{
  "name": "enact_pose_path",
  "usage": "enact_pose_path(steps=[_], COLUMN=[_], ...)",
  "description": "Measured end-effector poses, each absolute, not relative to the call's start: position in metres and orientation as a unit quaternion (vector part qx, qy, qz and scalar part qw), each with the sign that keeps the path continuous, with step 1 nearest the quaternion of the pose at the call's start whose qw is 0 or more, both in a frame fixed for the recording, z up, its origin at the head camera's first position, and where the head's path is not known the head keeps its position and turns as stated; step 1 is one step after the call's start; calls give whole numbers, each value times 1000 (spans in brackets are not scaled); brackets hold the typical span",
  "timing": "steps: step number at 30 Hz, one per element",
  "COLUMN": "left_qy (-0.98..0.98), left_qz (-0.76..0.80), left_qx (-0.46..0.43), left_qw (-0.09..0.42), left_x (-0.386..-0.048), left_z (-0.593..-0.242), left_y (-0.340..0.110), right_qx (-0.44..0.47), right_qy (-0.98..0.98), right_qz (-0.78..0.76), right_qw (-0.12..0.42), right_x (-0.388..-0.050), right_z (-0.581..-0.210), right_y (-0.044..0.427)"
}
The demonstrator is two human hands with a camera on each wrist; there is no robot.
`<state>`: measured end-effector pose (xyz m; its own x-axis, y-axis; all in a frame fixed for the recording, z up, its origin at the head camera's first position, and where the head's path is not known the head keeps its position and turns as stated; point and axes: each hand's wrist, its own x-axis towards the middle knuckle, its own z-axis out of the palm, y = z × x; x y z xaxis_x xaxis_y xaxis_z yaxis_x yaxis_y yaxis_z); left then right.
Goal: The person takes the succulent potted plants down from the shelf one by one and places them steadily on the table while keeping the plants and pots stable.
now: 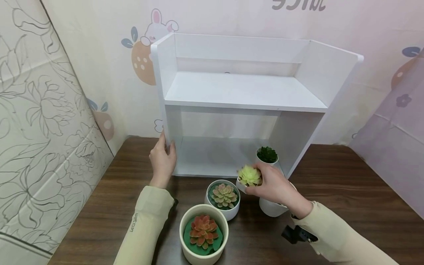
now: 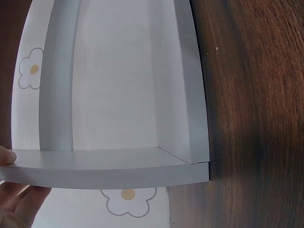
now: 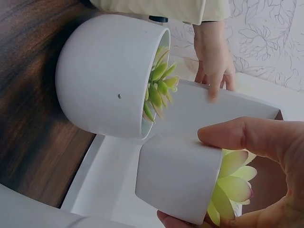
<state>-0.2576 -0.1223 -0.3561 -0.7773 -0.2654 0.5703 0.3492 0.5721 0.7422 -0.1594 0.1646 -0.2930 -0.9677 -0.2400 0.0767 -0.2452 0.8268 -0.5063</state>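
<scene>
My left hand [image 1: 163, 162] grips the left side panel of a white two-tier shelf [image 1: 245, 90]; in the left wrist view the thumb [image 2: 6, 156] and fingers lie on opposite sides of that panel. Between thumb and fingers, my right hand [image 1: 273, 186] holds a small white pot with a pale green artificial succulent [image 1: 249, 175], off the table in front of the shelf's lower right. Just behind it, a dark green potted plant [image 1: 267, 155] stands at the lower tier's right end. A white pot [image 1: 271, 208] below my right hand is partly covered by it.
Left of the right hand, a white pot with a pinkish-green succulent [image 1: 224, 197] stands on the brown wooden table [image 1: 334, 184]. Nearer to me is a larger cream pot with a red succulent [image 1: 203, 232]. A patterned wall [image 1: 139, 106] rises behind the shelf.
</scene>
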Motion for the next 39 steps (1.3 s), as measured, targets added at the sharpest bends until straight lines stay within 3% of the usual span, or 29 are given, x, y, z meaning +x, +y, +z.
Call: enact_pose_path(steps=[39], left_qy=[-817], left_qz=[-466], left_qx=[-32], left_qw=[339], left_x=[-256], left_z=[-356], left_y=[-122], right_qx=[194], right_qy=[-952], right_qz=[237], right_qw=[8], right_x=[-112], right_z=[-312], right_y=[172])
